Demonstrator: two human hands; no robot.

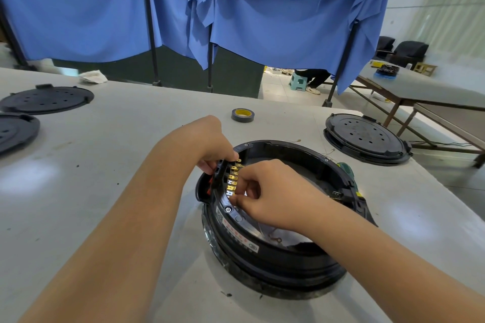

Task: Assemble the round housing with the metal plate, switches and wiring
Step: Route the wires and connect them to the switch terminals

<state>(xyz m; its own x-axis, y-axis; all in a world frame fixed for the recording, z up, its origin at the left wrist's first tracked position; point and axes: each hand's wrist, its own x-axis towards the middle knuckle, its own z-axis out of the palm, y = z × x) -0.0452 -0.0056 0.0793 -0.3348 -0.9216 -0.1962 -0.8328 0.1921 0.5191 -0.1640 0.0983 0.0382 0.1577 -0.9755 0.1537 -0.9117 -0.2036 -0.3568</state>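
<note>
**Both hands at the switch terminals**

Head view — the left hand (210, 144) grips the switch block (223, 173) on the round housing (275, 252) rim. Just beside it, the right hand (273, 191) pinches a brass terminal (231, 193) — housing beneath both, on the table (105, 165).

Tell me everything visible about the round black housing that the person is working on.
The round housing is black, seemingly plastic, and sits open side up on the pale table. A printed label runs along its near inner rim. A row of brass-coloured terminals stands at its left edge. The left hand grips that edge from outside; the right hand reaches inside, pinching at the terminals. A shiny metal plate lies within.
</note>
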